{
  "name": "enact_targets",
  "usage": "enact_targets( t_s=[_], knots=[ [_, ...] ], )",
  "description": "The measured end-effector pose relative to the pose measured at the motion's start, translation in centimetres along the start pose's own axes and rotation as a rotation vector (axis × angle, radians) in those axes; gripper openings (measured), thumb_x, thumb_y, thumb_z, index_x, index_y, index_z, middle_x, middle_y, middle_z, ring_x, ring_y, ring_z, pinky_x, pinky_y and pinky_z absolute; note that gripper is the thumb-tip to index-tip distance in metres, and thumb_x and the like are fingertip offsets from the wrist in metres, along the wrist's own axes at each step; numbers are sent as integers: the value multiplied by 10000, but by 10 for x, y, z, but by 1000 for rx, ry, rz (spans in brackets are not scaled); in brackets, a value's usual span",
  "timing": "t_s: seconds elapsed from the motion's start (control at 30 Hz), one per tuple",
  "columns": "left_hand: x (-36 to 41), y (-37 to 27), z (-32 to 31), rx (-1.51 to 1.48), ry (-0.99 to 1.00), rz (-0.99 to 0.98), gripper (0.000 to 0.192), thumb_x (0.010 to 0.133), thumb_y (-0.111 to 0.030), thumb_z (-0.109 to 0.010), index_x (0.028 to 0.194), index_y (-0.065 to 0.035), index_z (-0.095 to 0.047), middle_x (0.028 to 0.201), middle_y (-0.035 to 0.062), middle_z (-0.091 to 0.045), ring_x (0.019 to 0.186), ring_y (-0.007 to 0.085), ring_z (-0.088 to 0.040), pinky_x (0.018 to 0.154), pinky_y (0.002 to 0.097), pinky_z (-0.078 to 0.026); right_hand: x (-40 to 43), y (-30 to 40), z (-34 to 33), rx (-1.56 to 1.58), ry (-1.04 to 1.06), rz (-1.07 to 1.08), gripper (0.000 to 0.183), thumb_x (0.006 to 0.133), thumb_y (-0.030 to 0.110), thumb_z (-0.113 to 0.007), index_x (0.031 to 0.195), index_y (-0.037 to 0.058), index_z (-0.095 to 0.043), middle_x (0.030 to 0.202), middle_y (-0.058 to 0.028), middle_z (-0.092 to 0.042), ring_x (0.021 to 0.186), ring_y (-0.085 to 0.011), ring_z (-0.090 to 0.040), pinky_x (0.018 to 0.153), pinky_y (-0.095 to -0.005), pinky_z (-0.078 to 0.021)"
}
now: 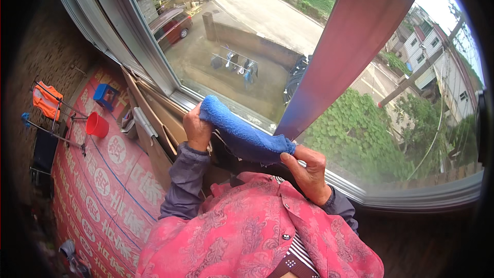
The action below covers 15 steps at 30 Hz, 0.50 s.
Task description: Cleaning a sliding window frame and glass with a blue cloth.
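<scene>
A blue terry cloth (247, 133) is stretched between my two hands in front of my chest, just inside the window. My left hand (197, 128) grips its upper left end, with the fingers wrapped behind the fabric. At the lower right end, my right hand (307, 168) pinches a frayed corner between thumb and fingers. The middle of the cloth sags and its lower side is in shadow. Beyond it runs the window's metal sill track (235, 112). A wide reddish window frame post (347, 54) rises behind my right hand.
Flattened cardboard (154, 123) leans below the window at my left. Red printed sheeting (112, 185) covers the floor, with a red bucket (97, 125), a blue plastic stool (106, 96) and a rack (61, 120) holding an orange vest (48, 99). Sliding window panels (112, 19) stand at the left.
</scene>
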State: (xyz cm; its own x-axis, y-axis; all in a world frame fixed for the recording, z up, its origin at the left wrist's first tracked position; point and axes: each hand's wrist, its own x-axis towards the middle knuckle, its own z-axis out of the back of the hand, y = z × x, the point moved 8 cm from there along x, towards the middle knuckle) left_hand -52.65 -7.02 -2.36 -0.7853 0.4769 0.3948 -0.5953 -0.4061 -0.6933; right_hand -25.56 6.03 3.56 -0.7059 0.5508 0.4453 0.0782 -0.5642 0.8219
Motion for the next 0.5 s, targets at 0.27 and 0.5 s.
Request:
enact_targets(
  t_s=[0.27,0.5],
  knots=[
    [22,0,-27,-1272,78,58,198,1015,-103,-453,1122,-26,-600,1045,70,-630,931,158,-618,793,339,-544,18,19,2,-23,-40,103,118,827,21,-721,918,-36,-671,710,-114,-636,604,-197,-600,571,-275,-455],
    [112,-108,29,-1132,188,-664,339,996,-207,-532,1260,5,-521,1115,86,-610,995,155,-588,846,315,-509,33,13,37,-156,-208,113,120,818,-28,-703,935,-48,-682,751,-107,-678,657,-177,-650,606,-265,-475]
  ],
)
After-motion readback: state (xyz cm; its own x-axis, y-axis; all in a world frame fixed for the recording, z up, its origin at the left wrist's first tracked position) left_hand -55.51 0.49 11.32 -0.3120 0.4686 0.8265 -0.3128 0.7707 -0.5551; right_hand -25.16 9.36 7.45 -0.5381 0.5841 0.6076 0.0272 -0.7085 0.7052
